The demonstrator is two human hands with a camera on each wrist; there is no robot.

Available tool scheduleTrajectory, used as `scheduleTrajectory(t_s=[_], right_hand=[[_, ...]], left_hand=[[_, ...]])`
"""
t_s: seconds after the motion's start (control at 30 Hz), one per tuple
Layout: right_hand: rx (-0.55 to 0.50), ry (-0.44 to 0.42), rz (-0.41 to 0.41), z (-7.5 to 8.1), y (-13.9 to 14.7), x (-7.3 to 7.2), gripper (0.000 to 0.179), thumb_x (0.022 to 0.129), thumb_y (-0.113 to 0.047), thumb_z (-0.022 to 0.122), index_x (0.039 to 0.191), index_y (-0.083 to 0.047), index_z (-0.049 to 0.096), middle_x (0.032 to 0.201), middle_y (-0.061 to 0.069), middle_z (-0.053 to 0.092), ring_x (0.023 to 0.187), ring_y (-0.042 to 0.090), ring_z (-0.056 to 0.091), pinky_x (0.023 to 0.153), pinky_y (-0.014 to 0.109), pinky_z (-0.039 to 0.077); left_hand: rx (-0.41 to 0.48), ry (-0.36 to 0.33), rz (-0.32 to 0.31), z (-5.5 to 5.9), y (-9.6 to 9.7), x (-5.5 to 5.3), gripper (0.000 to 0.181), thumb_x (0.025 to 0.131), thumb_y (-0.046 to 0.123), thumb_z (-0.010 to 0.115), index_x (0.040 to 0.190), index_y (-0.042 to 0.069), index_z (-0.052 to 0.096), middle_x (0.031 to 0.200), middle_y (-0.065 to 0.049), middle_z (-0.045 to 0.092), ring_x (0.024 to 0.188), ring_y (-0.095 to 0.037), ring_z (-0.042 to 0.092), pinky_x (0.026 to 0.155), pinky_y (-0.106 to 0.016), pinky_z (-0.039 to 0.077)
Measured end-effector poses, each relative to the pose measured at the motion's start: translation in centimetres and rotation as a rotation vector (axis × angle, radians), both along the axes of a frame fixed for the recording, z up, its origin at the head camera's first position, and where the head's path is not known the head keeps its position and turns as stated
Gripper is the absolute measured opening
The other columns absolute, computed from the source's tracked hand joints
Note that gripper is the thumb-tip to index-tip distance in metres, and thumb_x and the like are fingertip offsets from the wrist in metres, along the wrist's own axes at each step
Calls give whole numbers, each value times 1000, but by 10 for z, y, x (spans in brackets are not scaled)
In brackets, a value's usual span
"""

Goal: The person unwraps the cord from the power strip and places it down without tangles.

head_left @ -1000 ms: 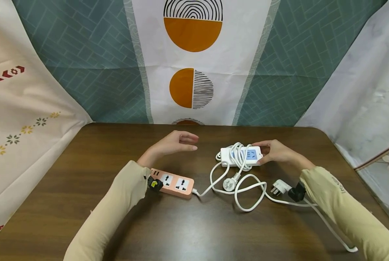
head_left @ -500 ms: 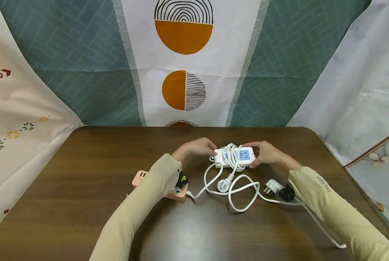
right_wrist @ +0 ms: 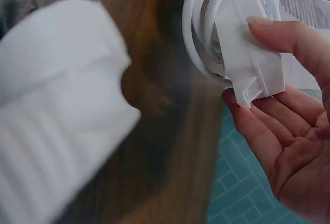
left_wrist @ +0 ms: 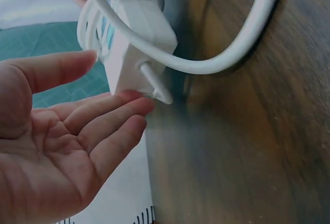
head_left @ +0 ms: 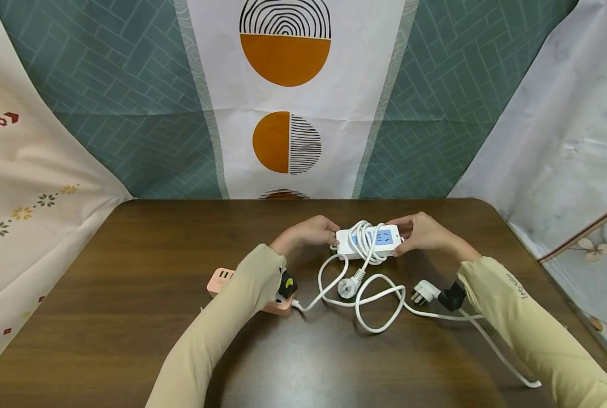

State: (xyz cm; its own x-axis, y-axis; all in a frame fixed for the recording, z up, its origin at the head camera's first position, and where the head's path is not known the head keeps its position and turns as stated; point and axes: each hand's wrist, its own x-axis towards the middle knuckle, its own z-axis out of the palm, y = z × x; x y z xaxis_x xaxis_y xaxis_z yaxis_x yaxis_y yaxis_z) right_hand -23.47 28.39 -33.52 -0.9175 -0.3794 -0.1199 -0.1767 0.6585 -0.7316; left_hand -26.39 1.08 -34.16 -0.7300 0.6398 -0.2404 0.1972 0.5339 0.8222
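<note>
My R hand (head_left: pixel 427 233) pinches white pwr strip (head_left: pixel 385 238) nr back edge of table (head_left: pixel 206 226); only L wrist cam shows my L hand (left_wrist: pixel 67 146) w/ fingers straight at its end, thumb apart. Room L of pink strip (head_left: pixel 221 280).

Under the left hand (head_left: pixel 311 231) and right hand (head_left: pixel 426 233) is a brown wooden table (head_left: pixel 130 317) with dark grain and round far corners. A soft white shine (head_left: pixel 303 362) sits on it, nearer than the hands. Behind them hangs a white cloth strip (head_left: pixel 359 85) with orange and black-striped circles (head_left: pixel 273 141), between blue-green cloth sides (head_left: pixel 115 113) with thin brick lines. Left of the hands is a cream cloth (head_left: pixel 8 73) with little yellow and dark flowers (head_left: pixel 21 213). On their right, a wrinkly white cloth (head_left: pixel 563 141) has a slanting brown stripe (head_left: pixel 584 230).
</note>
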Motion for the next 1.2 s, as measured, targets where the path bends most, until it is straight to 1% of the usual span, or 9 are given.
scheduleTrajectory(t_s=[0.2, 0.33, 0.53, 0.73, 0.9, 0.97, 1.07, 1.13, 1.2], right_hand=[[-99, 4, -50, 17, 3, 2, 65, 62, -3, 80, 121, 8, 53, 112, 27, 58, 94, 28, 63, 68, 23, 50], [-170, -9, -86, 27, 6, 2, 65, 64, -2, 79, 122, 9, 51, 116, 29, 55, 90, 16, 64, 68, 23, 51], [-223, 13, -126, 33, 4, 0, 63, 69, -6, 77, 124, 9, 49, 118, 28, 54, 86, 0, 61, 70, 20, 50], [-347, 15, -153, 37, -4, 0, 60, 73, -2, 73, 125, 11, 47, 103, 2, 65, 85, -1, 60, 70, 19, 49], [-475, -22, -131, 36, -7, -1, 63, 74, 3, 70, 129, 11, 41, 95, -12, 64, 88, 1, 60, 70, 19, 48], [-525, -74, -117, 35, -8, -1, 67, 76, 4, 67, 134, 10, 34, 110, -3, 62, 92, 1, 59, 74, 19, 48], [-532, -172, -114, 30, -8, 1, 73, 80, 3, 63, 139, 10, 21, 132, 18, 45, 94, 1, 57, 79, 20, 47], [-508, -250, -125, 24, -9, 4, 73, 83, 0, 62, 139, 12, 18, 137, 30, 31, 93, 1, 57, 84, 23, 46], [-466, -312, -105, 16, -12, 8, 70, 84, -3, 61, 137, 15, 19, 136, 33, 30, 92, 2, 57, 87, 26, 44]], left_hand=[[35, 80, 63, 8, 2, 0, 57, 80, 3, 64, 131, -7, 41, 123, -18, 55, 112, -24, 54, 86, -27, 45], [63, 163, 94, 12, 2, 0, 64, 75, 5, 71, 132, -4, 43, 121, -16, 57, 109, -23, 56, 85, -26, 46], [135, 202, 151, 13, 0, -2, 68, 69, 6, 78, 130, 1, 47, 120, -14, 59, 106, -22, 58, 86, -26, 46], [164, 191, 127, 13, 0, -4, 71, 70, 10, 78, 132, 1, 44, 126, -13, 54, 113, -22, 53, 91, -30, 43], [134, 308, 157, 15, 1, -5, 68, 65, 16, 82, 124, 2, 52, 115, -11, 61, 104, -20, 58, 85, -27, 45], [144, 343, 191, 16, 0, -5, 64, 63, 18, 83, 119, 3, 56, 109, -9, 64, 99, -17, 60, 80, -25, 47], [175, 357, 220, 17, -3, -3, 61, 61, 19, 84, 116, 4, 60, 104, -7, 66, 92, -14, 62, 74, -22, 47], [188, 377, 229, 18, -4, -2, 58, 60, 20, 84, 112, 6, 62, 99, -5, 67, 87, -12, 63, 70, -21, 47], [212, 398, 231, 20, -6, -3, 55, 59, 20, 85, 108, 6, 64, 95, -4, 68, 83, -11, 63, 67, -21, 46]])
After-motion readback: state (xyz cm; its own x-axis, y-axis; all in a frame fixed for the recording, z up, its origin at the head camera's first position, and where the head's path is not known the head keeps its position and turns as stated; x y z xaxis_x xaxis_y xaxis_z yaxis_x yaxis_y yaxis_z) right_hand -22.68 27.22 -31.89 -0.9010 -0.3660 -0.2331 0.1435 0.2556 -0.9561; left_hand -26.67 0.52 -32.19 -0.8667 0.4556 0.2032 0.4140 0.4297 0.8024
